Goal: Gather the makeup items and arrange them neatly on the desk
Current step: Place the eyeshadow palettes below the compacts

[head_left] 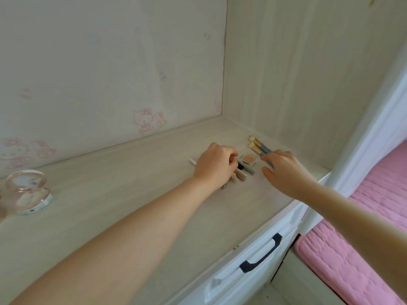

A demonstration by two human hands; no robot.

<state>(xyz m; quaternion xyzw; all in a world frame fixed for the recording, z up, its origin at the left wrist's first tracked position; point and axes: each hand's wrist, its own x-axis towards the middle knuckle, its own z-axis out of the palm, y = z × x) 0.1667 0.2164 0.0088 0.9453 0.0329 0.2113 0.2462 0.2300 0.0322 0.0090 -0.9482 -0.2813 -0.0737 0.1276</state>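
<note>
On the pale wooden desk (110,194), my left hand (214,166) curls over a row of slim makeup pencils (308,172) and grips a black-capped one (307,166); a white stick end (192,161) pokes out behind the hand. A small palette with an orange pan (315,158) lies just to the right. Several makeup brushes with pale tips and blue-grey handles (257,146) lie near the side wall. My right hand (286,170) hovers with fingers spread, its fingertips touching the brush handles. An open round compact with a mirror (28,192) sits far left.
The desk sits in a corner, with a cartoon-cat wallpapered back wall and a wooden side panel on the right. Below the front edge is a white drawer with a dark handle (262,254). A pink quilted bed (363,238) lies to the right.
</note>
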